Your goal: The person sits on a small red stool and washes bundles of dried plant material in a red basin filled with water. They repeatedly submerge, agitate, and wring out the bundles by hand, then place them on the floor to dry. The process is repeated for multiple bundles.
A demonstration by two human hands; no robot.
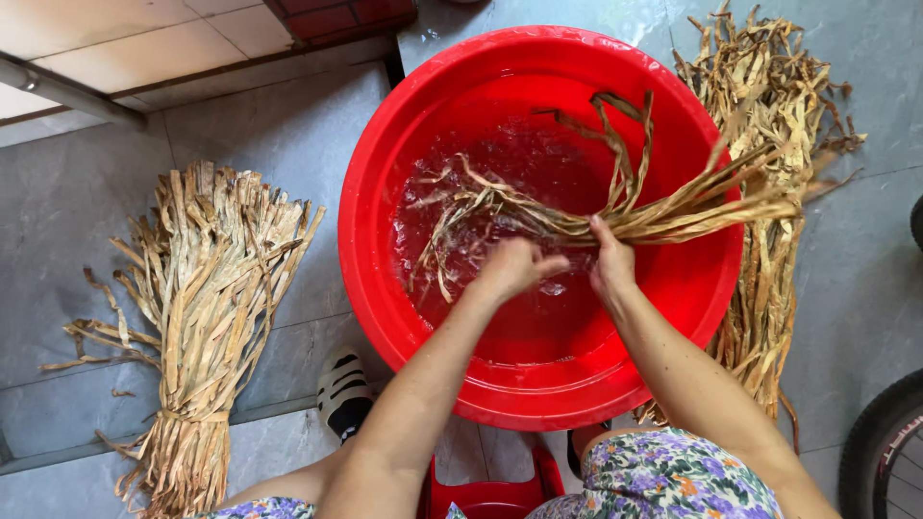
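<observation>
A big red basin [385, 173] holds shallow water. Over it my right hand [611, 259] grips a handful of long dried tan leaf strips [673, 210] near their middle; their ends dip into the water on the left and stick out past the rim on the right. My left hand [511, 269] is closed around the wet part of the same strips, just left of the right hand, and looks blurred.
A tied bundle of dried strips [207, 308] lies on the grey tiled floor at left. A loose pile of strips [769, 86] lies right of the basin. A sandalled foot [343, 392], a red stool [495, 495] and a bicycle tyre [880, 442] are near the bottom.
</observation>
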